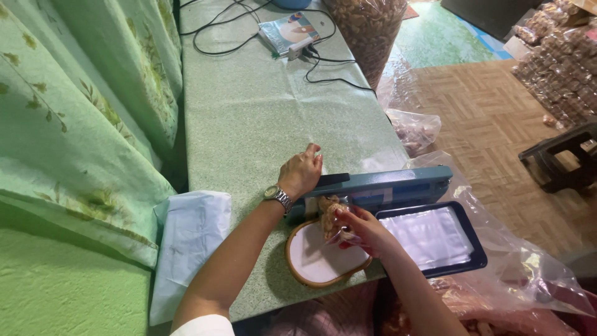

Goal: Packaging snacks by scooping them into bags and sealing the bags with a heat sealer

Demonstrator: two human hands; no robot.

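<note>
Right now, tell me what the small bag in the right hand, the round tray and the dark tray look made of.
Small bag: clear, glossy plastic film, brown snacks showing through. Round tray: probably a white plastic or enamel face with a tan, wood-like rim; unclear. Dark tray: likely smooth navy plastic, holding clear film bags.

I note the heat sealer (379,186) lies across the table (249,112); a round plate (314,258) sits before it, a tray (463,239) to the plate's right, a folded cloth (189,239) to the left.

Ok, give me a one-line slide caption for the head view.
Left hand presses the blue sealer while right hand holds a snack bag.
</note>
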